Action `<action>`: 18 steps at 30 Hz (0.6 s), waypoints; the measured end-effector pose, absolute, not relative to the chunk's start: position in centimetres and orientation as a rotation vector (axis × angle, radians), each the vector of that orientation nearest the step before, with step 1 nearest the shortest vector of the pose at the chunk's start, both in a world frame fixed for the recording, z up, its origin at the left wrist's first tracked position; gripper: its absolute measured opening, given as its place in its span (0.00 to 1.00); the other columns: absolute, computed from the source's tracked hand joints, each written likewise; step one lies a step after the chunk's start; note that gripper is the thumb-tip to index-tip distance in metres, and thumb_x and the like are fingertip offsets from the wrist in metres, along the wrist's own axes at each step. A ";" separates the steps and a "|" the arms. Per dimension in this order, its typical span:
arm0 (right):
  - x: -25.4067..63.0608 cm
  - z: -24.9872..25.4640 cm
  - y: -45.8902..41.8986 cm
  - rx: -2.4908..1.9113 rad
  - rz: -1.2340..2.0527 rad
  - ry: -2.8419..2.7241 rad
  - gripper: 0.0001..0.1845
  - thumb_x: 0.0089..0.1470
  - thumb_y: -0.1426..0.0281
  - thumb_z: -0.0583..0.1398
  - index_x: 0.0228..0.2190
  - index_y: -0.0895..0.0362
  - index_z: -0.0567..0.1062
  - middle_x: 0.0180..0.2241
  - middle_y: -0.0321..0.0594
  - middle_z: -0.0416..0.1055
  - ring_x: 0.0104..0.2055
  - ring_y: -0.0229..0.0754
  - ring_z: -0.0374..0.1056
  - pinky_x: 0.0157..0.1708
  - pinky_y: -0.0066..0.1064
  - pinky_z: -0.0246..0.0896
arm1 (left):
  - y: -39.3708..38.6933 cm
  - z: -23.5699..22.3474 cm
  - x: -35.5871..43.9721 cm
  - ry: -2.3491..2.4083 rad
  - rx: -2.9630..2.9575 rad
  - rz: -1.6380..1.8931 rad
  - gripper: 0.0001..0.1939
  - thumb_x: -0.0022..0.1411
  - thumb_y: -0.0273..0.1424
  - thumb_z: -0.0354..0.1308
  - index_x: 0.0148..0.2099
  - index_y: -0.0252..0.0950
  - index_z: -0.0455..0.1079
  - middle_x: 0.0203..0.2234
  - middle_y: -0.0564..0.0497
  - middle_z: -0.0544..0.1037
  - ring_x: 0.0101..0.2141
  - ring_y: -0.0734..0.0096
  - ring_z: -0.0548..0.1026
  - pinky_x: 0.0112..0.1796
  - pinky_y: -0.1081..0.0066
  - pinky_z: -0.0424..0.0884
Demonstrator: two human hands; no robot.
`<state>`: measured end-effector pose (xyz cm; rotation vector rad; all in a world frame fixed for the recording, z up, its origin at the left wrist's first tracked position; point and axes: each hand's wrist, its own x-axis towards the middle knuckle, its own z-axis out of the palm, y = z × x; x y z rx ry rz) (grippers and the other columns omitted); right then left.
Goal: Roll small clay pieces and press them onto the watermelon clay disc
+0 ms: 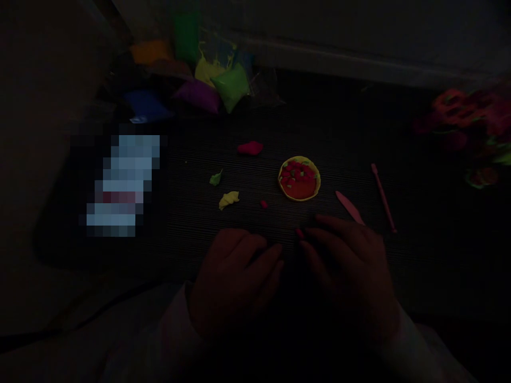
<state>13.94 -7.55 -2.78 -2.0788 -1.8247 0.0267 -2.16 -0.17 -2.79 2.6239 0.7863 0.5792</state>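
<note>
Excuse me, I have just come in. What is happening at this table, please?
Someone is at work in dim light. The right hand touches a small red piece; whether it is gripped is unclear. The left hand is curled, nothing visible in it. Ahead, red and green bits cover part of a yellow-rimmed disc.

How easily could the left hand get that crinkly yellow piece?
Probably yes, easily: the yellow piece lies just past the knuckles of the left hand, and nothing visible stands between them. It's too dark to tell whether that hand already holds something.
</note>
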 end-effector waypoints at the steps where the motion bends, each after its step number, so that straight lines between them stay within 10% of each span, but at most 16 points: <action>1: 13.9 -2.8 -7.4 -2.086 0.034 -1.816 0.09 0.48 0.69 0.57 0.33 0.58 0.71 0.40 0.45 0.68 0.41 0.47 0.62 0.38 0.42 0.56 | -0.2 -2.8 -2.2 0.789 2.620 0.582 0.09 0.53 0.28 0.53 0.37 0.34 0.70 0.27 0.50 0.71 0.30 0.70 0.65 0.31 0.68 0.65; 18: 13.1 -0.7 -8.5 -1.639 0.582 -1.420 0.06 0.51 0.72 0.54 0.32 0.51 0.68 0.37 0.37 0.65 0.41 0.39 0.63 0.35 0.31 0.63 | 0.1 0.1 -1.2 0.724 1.739 0.419 0.11 0.57 0.25 0.48 0.40 0.38 0.70 0.30 0.53 0.74 0.29 0.77 0.72 0.28 0.78 0.70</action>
